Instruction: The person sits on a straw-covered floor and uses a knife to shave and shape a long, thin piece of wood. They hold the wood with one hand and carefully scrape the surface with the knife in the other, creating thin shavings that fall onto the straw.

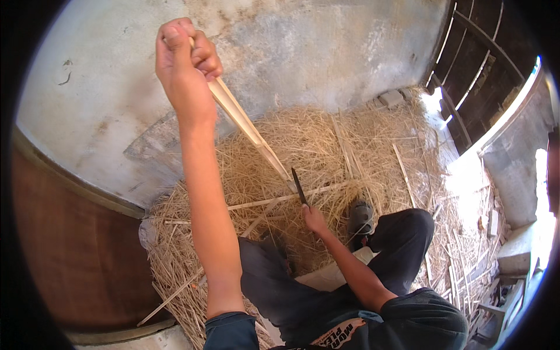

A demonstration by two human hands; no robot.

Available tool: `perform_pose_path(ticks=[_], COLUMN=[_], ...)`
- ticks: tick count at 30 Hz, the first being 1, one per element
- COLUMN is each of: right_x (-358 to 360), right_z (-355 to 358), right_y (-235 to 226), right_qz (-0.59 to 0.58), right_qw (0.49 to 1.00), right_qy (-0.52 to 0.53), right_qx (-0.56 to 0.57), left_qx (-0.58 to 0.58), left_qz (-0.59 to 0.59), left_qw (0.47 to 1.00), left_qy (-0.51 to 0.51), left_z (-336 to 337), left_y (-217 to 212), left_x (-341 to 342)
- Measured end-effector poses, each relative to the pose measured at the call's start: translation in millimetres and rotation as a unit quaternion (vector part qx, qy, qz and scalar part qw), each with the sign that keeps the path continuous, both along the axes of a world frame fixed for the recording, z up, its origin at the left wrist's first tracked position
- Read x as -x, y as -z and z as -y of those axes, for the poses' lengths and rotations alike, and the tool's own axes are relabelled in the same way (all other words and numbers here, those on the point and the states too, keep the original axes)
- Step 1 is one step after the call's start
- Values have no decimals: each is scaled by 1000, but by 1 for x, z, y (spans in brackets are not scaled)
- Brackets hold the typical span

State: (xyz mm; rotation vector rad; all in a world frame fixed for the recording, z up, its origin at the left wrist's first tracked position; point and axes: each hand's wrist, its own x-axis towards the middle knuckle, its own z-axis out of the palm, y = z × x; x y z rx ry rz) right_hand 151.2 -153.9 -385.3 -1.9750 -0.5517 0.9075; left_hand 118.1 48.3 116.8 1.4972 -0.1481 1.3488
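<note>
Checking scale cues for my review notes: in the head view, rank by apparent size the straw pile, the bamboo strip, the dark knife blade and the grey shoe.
1. Straw pile, by far the largest.
2. Bamboo strip, held up by the left hand; its nearness to the camera may enlarge it.
3. and 4. Grey shoe and knife blade above the right hand: too alike to rank.

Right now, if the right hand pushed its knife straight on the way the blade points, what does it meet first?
The bamboo strip held up by the left hand. The knife in the right hand has its tip at the strip's lower end, apparently touching; depth unclear.

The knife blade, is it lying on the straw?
No, the right hand holds the knife up against the bamboo strip.
</note>
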Motion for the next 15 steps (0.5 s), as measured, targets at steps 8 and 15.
perform_pose_path(ticks=[8, 15], right_x=[-1, 11], right_z=[-17, -29], right_y=[-101, -53], right_qz=[33, 116], right_qw=[985, 989], right_qy=[111, 38], right_qx=[-128, -80], left_qx=[15, 37], left_qz=[2, 41], left_qw=[1000, 998], left_qy=[-9, -42], left_z=[4, 17], left_y=[-6, -15], left_x=[-3, 23])
